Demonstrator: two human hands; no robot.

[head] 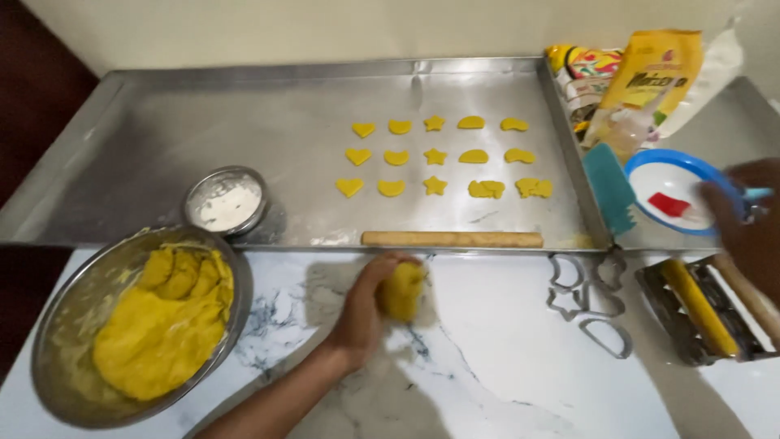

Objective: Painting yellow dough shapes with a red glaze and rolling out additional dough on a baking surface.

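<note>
My left hand is closed around a ball of yellow dough, pressing it against the white marble counter. At the right edge, my right hand hovers over the rim of a blue-rimmed white bowl, its fingers curled on a pale blue handle. A red piece lies in that bowl. Part of the right hand is cut off by the frame.
A big steel tray holds rows of cut dough shapes, a wooden rolling pin and a small flour bowl. A large steel bowl of yellow dough sits left. Metal cutters, a teal scraper, packets and a metal press lie right.
</note>
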